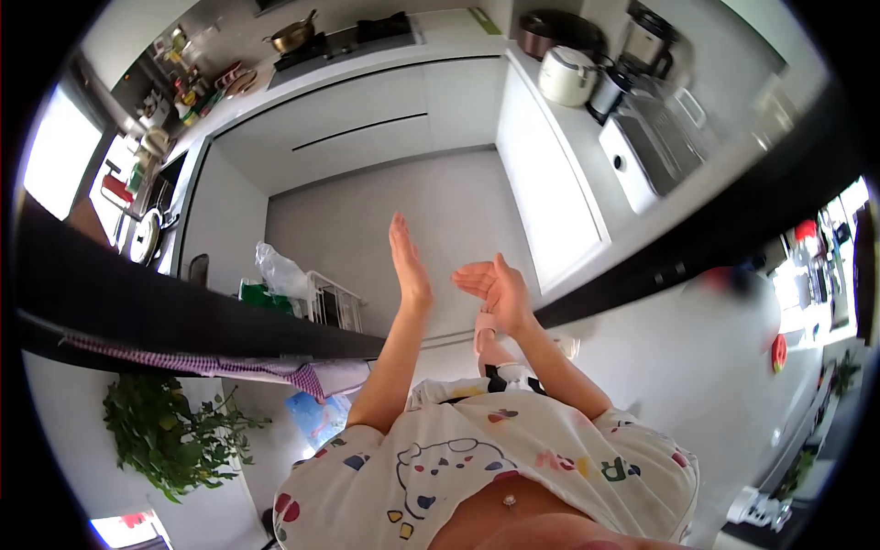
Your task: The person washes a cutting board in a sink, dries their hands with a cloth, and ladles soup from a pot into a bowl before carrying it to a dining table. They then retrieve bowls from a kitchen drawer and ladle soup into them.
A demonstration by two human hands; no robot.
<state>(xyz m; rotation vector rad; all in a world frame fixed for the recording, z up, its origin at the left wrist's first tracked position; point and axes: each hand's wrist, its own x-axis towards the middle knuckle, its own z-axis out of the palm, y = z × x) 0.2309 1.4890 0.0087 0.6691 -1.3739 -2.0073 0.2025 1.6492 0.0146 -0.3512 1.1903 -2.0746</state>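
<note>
My left hand [410, 263] is raised in front of my body, fingers stretched up and nothing in it. To its right is my right hand [495, 287], its fingers extended toward the left hand and its thumb up, also holding nothing. A gap separates the two hands, and the grey floor [344, 211] shows behind them. Below them are my patterned white shirt [541, 431] and one foot in a pink slipper [485, 323].
A doorway with dark frame edges [623, 280] surrounds the kitchen. A counter [559, 128] on the right bears a white rice cooker [566, 75]. A stove [344, 46] is at the back. A white rack [335, 302] stands left, and a leafy plant [170, 431] is at lower left.
</note>
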